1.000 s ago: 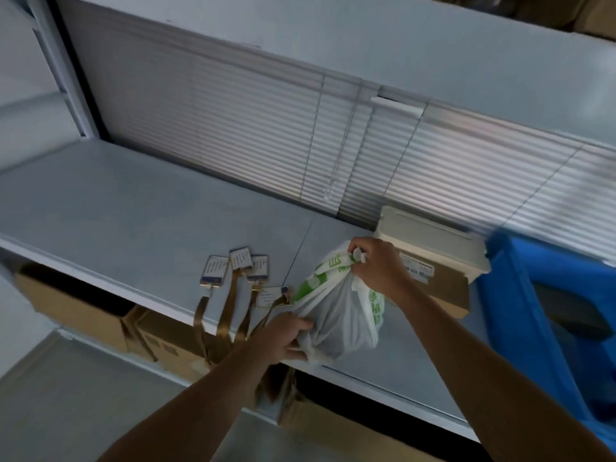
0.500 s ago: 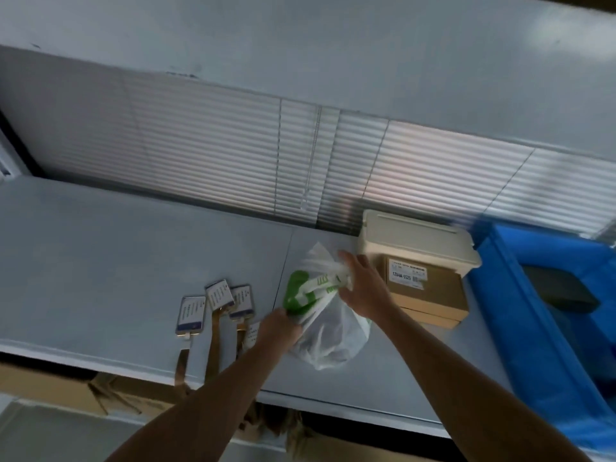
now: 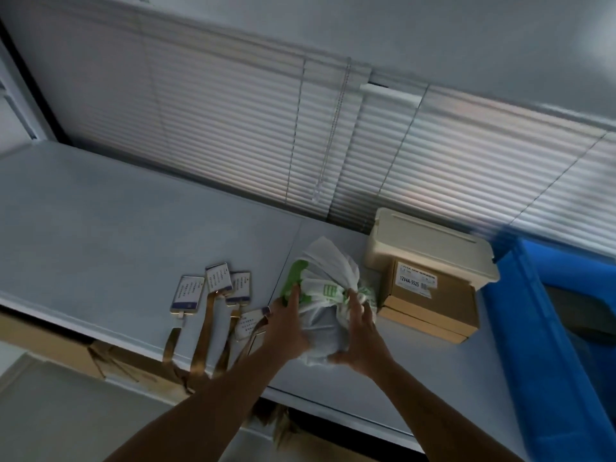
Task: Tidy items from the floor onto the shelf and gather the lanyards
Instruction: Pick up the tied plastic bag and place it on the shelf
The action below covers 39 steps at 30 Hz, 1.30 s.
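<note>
A white plastic bag (image 3: 325, 315) with green print rests on the grey shelf (image 3: 100, 235), its knotted top pointing up. My left hand (image 3: 286, 325) presses against the bag's left side. My right hand (image 3: 360, 335) cups its right side and lower edge. Several badge lanyards (image 3: 216, 288) lie just left of the bag, cards flat on the shelf and their gold straps hanging over the front edge.
A cream lidded box (image 3: 430, 245) sits on a brown cardboard box (image 3: 433, 301) right of the bag. A blue crate (image 3: 553, 345) fills the right end. Closed blinds (image 3: 266, 135) run behind the shelf. Cardboard boxes (image 3: 66, 351) stand below it.
My right hand let go of the bag's knotted top and moved down to its right side. The bag now sits on the shelf between both hands, nearer the boxes.
</note>
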### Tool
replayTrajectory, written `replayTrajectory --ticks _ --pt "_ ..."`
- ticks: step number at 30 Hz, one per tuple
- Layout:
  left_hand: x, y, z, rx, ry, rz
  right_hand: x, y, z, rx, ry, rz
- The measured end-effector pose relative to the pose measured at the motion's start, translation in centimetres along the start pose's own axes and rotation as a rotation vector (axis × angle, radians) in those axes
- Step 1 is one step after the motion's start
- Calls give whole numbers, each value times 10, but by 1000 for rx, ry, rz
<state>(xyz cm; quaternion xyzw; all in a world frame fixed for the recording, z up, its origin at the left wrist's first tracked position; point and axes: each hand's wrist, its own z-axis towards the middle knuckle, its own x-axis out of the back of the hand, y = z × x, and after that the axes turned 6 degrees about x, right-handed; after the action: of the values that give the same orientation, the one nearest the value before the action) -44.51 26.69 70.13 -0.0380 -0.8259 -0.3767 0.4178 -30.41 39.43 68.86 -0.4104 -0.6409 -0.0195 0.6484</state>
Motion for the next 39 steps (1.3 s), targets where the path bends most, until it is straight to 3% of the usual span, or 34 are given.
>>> replayTrajectory --ticks 3,9,17,24,31,39 --pt "-2 2 12 -39 95 -19 0 0 17 5 45 -20" --pt "17 9 64 -57 128 -67 13 -11 71 -48 59 -41" --pt "42 13 110 -112 56 -93 23 -25 118 -121 96 7" --pt "28 7 110 -59 -7 -138 12 -11 95 41 140 -38" --pt "28 19 132 -52 -29 -107 12 -11 108 35 232 -71" --pt "42 22 150 -51 -107 -97 22 -11 127 -5 180 -52"
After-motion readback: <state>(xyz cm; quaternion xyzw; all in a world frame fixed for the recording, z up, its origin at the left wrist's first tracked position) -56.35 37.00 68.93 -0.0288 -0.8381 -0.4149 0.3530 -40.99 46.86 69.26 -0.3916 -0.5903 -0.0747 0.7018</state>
